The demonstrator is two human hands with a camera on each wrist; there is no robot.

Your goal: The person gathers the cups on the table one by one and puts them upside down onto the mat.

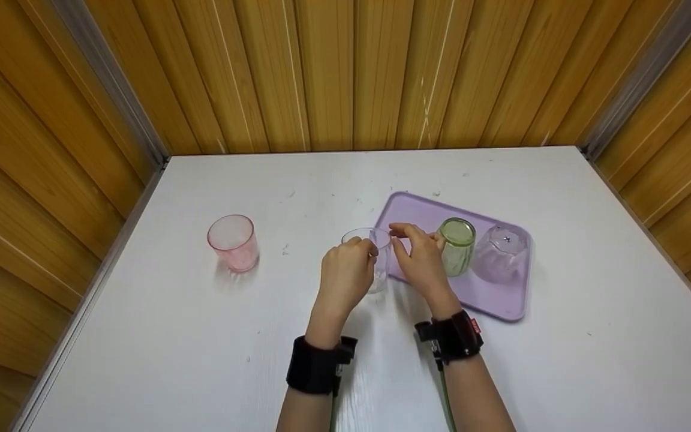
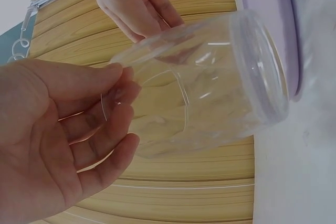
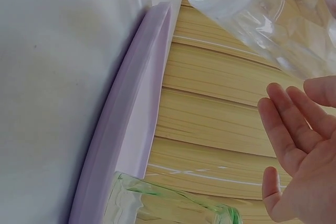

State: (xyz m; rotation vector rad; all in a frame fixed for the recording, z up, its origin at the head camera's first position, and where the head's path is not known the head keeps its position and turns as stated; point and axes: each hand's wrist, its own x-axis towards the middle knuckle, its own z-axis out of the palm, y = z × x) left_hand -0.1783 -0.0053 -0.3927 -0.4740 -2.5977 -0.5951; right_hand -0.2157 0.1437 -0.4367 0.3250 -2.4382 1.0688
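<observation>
My left hand [image 1: 348, 273] pinches the rim of a clear glass [image 2: 210, 77] between thumb and fingers. The glass is mouth up, its base over or on the table just left of the purple tray [image 1: 402, 207]; whether it touches the table I cannot tell. My right hand [image 1: 423, 264] is at the right side of the glass, its fingers loosely extended and holding nothing. In the right wrist view the fingertips [image 3: 275, 90] lie close to the glass wall; contact is unclear. Behind that hand a green glass [image 1: 458, 246] stands upside down on the tray.
A clear, faintly purple-looking glass [image 1: 501, 255] stands upside down on the tray, right of the green one. Off to the left, a pink glass [image 1: 234, 243] stands mouth up on the white table [image 1: 171, 342]. Wood-look panels [image 1: 351, 78] border the table's back and sides.
</observation>
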